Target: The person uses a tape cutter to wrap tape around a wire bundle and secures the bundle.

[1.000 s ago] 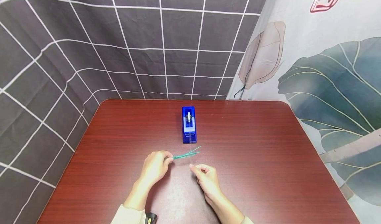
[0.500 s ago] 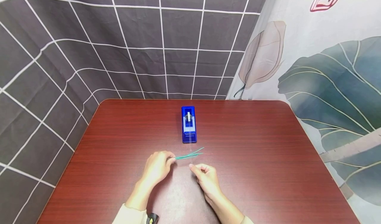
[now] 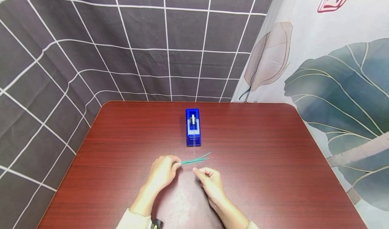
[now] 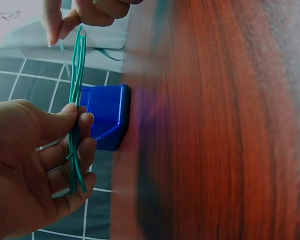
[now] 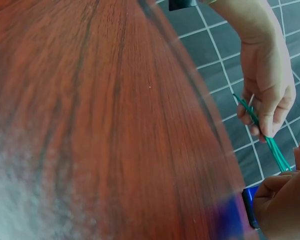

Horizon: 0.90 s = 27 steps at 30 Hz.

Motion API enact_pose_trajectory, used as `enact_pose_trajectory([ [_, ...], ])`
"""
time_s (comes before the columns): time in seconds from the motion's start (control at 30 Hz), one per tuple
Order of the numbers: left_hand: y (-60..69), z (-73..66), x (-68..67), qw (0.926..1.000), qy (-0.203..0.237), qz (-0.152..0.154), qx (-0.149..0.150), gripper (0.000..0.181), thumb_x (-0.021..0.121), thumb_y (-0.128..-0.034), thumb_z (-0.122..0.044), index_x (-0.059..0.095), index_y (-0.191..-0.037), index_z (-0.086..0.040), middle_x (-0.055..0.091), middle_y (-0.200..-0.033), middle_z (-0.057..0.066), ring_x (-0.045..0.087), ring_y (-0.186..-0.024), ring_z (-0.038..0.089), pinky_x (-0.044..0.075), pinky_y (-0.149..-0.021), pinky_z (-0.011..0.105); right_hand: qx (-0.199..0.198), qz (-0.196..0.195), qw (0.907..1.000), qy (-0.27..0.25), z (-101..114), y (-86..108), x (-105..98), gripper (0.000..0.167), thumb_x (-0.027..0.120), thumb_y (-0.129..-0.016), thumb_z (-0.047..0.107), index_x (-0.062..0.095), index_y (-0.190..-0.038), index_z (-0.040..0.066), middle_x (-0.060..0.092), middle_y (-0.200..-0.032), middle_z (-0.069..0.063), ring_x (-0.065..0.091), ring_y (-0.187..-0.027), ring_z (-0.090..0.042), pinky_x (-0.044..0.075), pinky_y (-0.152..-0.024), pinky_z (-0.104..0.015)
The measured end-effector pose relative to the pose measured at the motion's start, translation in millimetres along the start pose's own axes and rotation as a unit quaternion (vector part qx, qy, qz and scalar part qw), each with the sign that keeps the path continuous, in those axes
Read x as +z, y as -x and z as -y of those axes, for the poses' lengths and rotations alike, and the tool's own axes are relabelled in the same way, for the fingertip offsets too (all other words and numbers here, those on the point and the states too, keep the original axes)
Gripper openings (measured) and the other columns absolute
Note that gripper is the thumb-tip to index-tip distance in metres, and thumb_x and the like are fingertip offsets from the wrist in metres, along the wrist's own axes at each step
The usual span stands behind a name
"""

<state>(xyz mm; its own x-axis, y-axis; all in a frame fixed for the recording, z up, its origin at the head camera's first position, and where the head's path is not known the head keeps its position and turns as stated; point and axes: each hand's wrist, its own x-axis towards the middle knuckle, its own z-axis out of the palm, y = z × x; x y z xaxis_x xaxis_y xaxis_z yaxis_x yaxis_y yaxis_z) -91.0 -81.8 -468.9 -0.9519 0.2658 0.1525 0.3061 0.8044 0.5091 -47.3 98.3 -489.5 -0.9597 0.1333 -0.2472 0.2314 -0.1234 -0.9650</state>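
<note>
My left hand (image 3: 163,172) pinches a bundle of thin green strands (image 3: 194,161) between thumb and fingers; their loose ends point right. In the left wrist view the strands (image 4: 77,75) form narrow loops above the thumb, with ends below it. To the right, my right hand (image 3: 211,185) has thumb and forefinger together on a faint, clear strip (image 4: 63,52), seen in the left wrist view. It looks like tape. Beyond both hands stands a blue tape dispenser (image 3: 193,142) with a pale roll (image 3: 192,120). The right wrist view shows the strands (image 5: 276,152) between the hands.
The red-brown tabletop (image 3: 258,148) extends around the hands to its rounded far corners. Behind it hangs a dark cloth with white grid lines (image 3: 185,29), and at the right a white curtain with large leaves (image 3: 349,87). A dark object (image 3: 157,223) is at the left sleeve.
My left hand has moved a little to the right with the green strands, bringing their ends above my right fingertips. My right hand and the dispenser have stayed in place.
</note>
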Motion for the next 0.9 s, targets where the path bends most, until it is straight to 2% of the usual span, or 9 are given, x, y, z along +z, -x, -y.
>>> enact_pose_trajectory([
  [0.2,0.1,-2.0,1.8,0.9999,-0.004,-0.003,0.011,0.006,0.073,-0.0909,-0.015,0.075,-0.085,-0.016,0.075,-0.087,-0.002,0.072,-0.084,0.024,0.055,-0.073,0.045,0.001,0.0,1.0,0.003,0.8,-0.1,0.4,0.02,0.077,-0.087,0.006,0.068,-0.073,-0.005,0.046,-0.055,0.009,0.035,-0.048,-0.001,0.029,-0.047,-0.017],
  [0.47,0.2,-5.5,3.2,0.9998,-0.001,-0.006,0.018,0.006,0.073,-0.091,-0.016,0.075,-0.085,-0.017,0.074,-0.086,-0.002,0.072,-0.084,0.022,0.055,-0.074,0.045,-0.001,0.004,1.0,0.002,-0.9,-0.2,-0.9,0.021,0.075,-0.089,0.009,0.069,-0.073,-0.002,0.043,-0.055,0.008,0.035,-0.048,-0.002,0.029,-0.047,-0.017],
  [0.9,-0.1,-9.6,6.7,0.9992,-0.001,-0.006,0.04,0.005,0.073,-0.0912,-0.015,0.075,-0.086,-0.015,0.074,-0.087,-0.003,0.072,-0.084,0.018,0.055,-0.073,0.042,0.004,0.012,0.9999,-0.004,-0.3,0.8,0.1,0.026,0.076,-0.088,0.008,0.066,-0.079,-0.014,0.041,-0.054,0.01,0.033,-0.047,-0.001,0.026,-0.046,-0.017],
])
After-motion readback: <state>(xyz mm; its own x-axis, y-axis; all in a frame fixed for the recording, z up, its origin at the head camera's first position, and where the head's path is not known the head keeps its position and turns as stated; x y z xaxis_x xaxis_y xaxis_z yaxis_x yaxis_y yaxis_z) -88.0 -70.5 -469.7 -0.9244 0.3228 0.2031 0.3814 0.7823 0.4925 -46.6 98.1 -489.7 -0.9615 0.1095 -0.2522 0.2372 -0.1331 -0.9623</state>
